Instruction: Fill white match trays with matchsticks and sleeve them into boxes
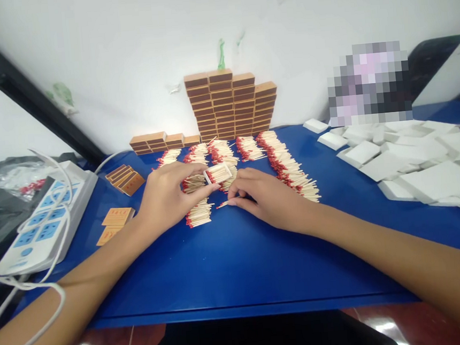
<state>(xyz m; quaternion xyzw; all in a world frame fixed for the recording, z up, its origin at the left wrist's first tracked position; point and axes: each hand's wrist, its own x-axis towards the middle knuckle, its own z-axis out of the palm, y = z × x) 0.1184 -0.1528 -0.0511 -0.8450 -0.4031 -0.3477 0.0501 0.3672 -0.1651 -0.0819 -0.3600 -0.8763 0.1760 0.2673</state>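
Observation:
My left hand [167, 195] is closed round a small white matchbox tray [218, 173] packed with red-tipped matches, held just above the blue table [230, 269]. My right hand [266, 196] rests on the table beside it, fingertips pinching a loose match [222, 205]. Rows of red-tipped matches [285, 162] lie in bundles behind and beneath both hands. A small bundle [198, 215] sits under my left hand.
A wall of stacked orange matchboxes [232, 105] stands at the back, with a lower row [163, 142] to its left. Flat orange sleeves [117, 217] lie left. White empty trays [410, 159] pile up at right. A white power strip [43, 221] with cables sits far left.

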